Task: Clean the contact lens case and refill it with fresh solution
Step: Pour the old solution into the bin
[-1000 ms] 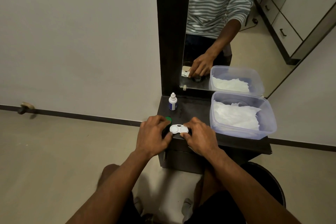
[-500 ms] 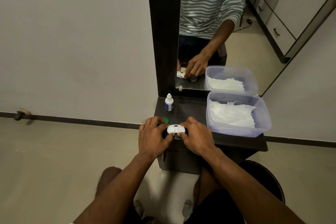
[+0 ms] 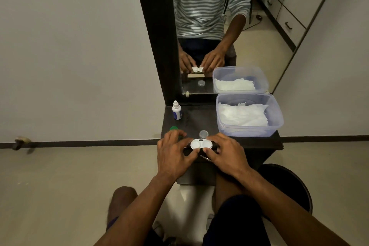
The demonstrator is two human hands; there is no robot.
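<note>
A white two-well contact lens case [image 3: 200, 144] sits uncapped at the front edge of a small dark shelf [image 3: 199, 120]. My left hand [image 3: 173, 154] pinches its left end and my right hand [image 3: 225, 154] its right end. A clear round cap [image 3: 203, 133] lies just behind the case. A green cap [image 3: 173, 128] lies at the shelf's left edge, partly behind my left fingers. A small white solution bottle [image 3: 177, 110] with a blue label stands upright at the back left.
A clear plastic tub [image 3: 277, 118] of white tissues fills the shelf's right side. A mirror [image 3: 229, 26] rises behind the shelf and reflects my hands. A black round bin [image 3: 289, 185] stands on the floor to the right, below the shelf.
Both hands have stayed on the case. My fingers have drawn back a little, so the clear cap behind the case now shows. The camera has tilted and come closer.
</note>
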